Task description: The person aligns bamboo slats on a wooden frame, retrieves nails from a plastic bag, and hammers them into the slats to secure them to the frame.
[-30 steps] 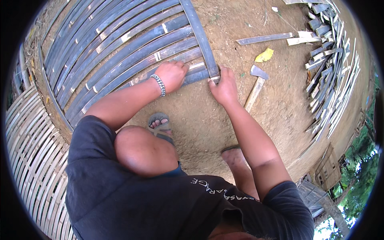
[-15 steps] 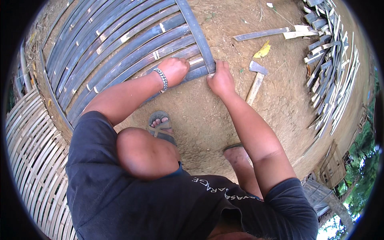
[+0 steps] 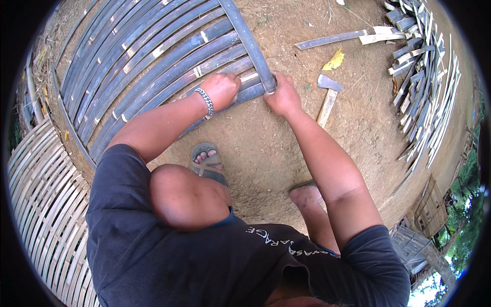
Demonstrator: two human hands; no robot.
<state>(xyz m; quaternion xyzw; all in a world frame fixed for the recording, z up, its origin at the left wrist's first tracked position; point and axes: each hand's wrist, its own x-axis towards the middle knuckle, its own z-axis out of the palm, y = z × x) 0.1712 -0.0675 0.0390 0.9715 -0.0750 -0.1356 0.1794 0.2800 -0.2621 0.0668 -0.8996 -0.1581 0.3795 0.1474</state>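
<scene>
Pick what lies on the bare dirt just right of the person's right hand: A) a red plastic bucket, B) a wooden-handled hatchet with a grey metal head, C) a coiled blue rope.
B: the wooden-handled hatchet with a grey metal head lies on the dirt beside the right hand, which grips the grey bamboo crosspiece.

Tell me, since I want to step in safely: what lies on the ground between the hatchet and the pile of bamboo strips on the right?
In the head view, only bare dirt with small debris lies between the hatchet and the pile of bamboo strips.

left hand [image 3: 221, 88] shifted along slats [image 3: 153, 66]
</scene>
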